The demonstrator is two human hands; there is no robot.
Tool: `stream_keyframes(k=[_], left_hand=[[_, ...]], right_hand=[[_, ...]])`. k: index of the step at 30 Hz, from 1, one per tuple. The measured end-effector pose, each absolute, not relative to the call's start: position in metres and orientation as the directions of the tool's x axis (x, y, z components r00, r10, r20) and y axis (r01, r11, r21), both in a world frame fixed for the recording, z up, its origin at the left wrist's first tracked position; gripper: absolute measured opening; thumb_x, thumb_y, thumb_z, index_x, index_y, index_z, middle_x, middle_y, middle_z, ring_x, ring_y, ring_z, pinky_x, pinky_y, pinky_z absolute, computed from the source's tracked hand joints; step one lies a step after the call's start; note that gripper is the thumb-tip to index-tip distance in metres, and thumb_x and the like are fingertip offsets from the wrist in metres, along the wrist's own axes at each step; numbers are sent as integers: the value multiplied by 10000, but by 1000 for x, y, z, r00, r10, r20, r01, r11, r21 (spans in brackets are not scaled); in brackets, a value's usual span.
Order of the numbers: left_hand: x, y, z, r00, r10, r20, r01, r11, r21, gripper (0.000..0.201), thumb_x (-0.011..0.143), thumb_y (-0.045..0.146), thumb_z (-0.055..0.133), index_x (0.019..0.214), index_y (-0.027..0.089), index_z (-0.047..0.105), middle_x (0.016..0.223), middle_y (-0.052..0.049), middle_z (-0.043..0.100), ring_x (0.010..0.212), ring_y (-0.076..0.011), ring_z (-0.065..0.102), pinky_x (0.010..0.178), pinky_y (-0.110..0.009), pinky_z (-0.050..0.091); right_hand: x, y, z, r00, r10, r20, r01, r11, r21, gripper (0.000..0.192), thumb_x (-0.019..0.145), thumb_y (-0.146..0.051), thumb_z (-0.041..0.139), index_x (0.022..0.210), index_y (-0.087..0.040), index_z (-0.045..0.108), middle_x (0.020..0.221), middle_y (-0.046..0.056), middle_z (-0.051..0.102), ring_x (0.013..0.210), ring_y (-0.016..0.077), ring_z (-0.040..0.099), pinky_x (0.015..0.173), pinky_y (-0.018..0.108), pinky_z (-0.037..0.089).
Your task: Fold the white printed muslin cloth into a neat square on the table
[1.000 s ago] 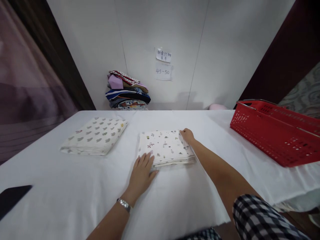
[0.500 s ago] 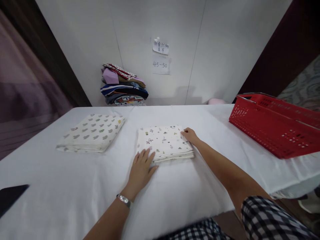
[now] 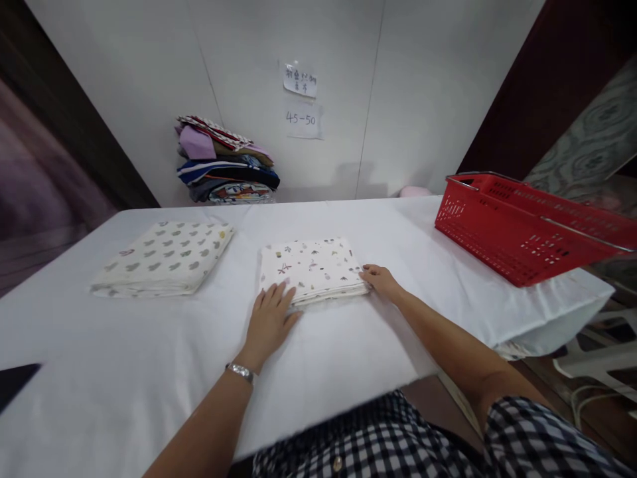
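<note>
A white cloth with small printed motifs (image 3: 313,262), folded into a flat rectangle of several layers, lies in front of me on the white-covered table (image 3: 328,372). My left hand (image 3: 271,315) rests with fingers stretched out on its near left corner, the thumb apart on the table cover. At the near end of the cloth's right edge, my right hand (image 3: 382,281) has its fingertips closed on the layers; the thumb is mostly hidden. To the left lies another folded white cloth with grey shapes (image 3: 169,255), touched by neither hand.
A red perforated basket (image 3: 502,229) with metal handles stands on the right of the table. At the back, a stack of folded fabrics (image 3: 226,162) sits against the wall, below and left of two paper signs (image 3: 303,119). A dark flat object (image 3: 17,385) lies at the left edge.
My right hand has slid along the cloth's right edge toward the near corner. My left hand keeps its place on the near left corner. The view has shifted somewhat to the right.
</note>
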State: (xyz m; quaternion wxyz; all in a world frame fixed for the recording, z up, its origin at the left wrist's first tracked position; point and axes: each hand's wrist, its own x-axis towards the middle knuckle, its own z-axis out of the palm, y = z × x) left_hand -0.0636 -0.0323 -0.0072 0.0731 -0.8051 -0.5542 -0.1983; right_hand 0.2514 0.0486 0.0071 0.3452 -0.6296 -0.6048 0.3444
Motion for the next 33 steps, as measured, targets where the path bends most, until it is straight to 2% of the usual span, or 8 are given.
stream_keyframes(k=[8, 16, 21, 24, 26, 28, 33], left_hand=[[-64, -33, -7, 304, 863, 403, 920, -376, 112, 496, 871, 480, 406, 1286, 217, 479, 1404, -92, 421, 1300, -301, 348, 1049, -498, 282], [-62, -34, -3, 284, 870, 403, 921, -365, 139, 449, 876, 440, 410, 1247, 212, 516, 1400, -84, 429, 1302, -285, 349, 1059, -490, 267], [-62, -34, 0, 278, 881, 384, 922, -356, 151, 430, 888, 429, 390, 1223, 208, 544, 1378, -87, 457, 1286, -273, 377, 1060, -481, 266], [-62, -33, 0, 282, 884, 374, 924, -354, 141, 435, 891, 430, 387, 1226, 201, 543, 1371, -87, 466, 1281, -271, 383, 1063, -472, 262], [-62, -32, -1, 286, 882, 374, 924, -357, 137, 436, 888, 426, 396, 1229, 197, 541, 1366, -91, 471, 1279, -273, 385, 1062, -471, 263], [-62, -32, -1, 289, 880, 377, 922, -362, 138, 433, 884, 420, 408, 1229, 196, 541, 1362, -96, 474, 1275, -275, 390, 1058, -474, 266], [-62, -32, -1, 293, 870, 396, 914, -376, 151, 424, 878, 416, 422, 1222, 200, 544, 1353, -105, 483, 1265, -281, 402, 1049, -486, 273]], right_hand=[[253, 38, 16, 28, 999, -25, 557, -36, -830, 293, 769, -425, 523, 599, -192, 576, 1264, 55, 563, 1084, 223, 558, 951, 331, 383], [251, 31, 23, 46, 996, -76, 461, -89, -883, 217, 700, -320, 590, 544, -181, 528, 1292, 85, 534, 1066, 226, 565, 932, 339, 381], [252, 32, 18, 64, 995, -74, 514, -96, -853, 200, 683, -307, 587, 542, -173, 540, 1226, 86, 576, 1027, 209, 570, 902, 309, 382], [253, 34, 18, 74, 994, -77, 574, -106, -812, 193, 683, -328, 589, 573, -174, 548, 1082, 69, 634, 914, 183, 588, 808, 275, 409], [253, 35, 19, 88, 991, -102, 621, -135, -772, 193, 678, -352, 602, 608, -178, 553, 875, 44, 658, 778, 163, 581, 698, 258, 413], [254, 36, 23, 95, 986, -139, 683, -166, -711, 210, 686, -379, 602, 629, -183, 555, 687, 7, 611, 654, 141, 536, 595, 241, 381], [251, 37, 35, 87, 979, -183, 751, -185, -633, 215, 704, -350, 604, 595, -174, 547, 582, -18, 526, 554, 105, 450, 510, 222, 306]])
